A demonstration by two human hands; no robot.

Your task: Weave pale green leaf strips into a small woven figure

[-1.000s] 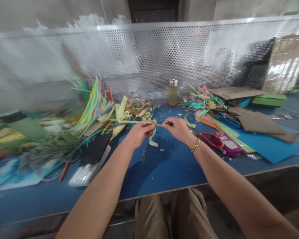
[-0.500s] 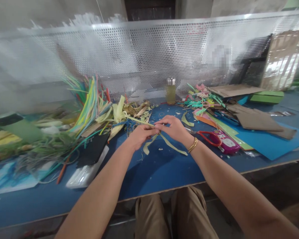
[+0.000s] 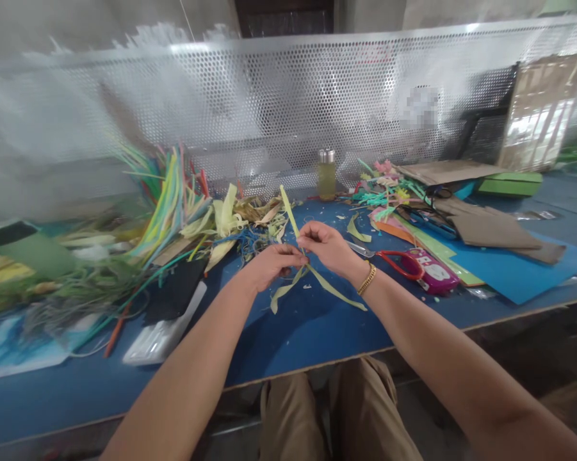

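Both my hands meet over the blue table (image 3: 312, 333), pinching thin pale green strips (image 3: 337, 292). My left hand (image 3: 269, 266) is closed on the strips where they cross. My right hand (image 3: 327, 246), with a gold bracelet at the wrist, pinches the same spot from the right. One strip end sticks up and away from the hands. Two other ends trail down onto the table toward me.
A heap of coloured strips and straws (image 3: 173, 205) lies left. Red-handled scissors (image 3: 389, 257) and a pink case (image 3: 432, 272) sit right of my right hand. A small jar (image 3: 326, 174) stands before the perforated metal screen (image 3: 288, 109). Brown and blue sheets (image 3: 490, 230) lie far right.
The strip that lay level between my hands has been folded. One end now points up and two ends hang down. My hands have drawn close together.
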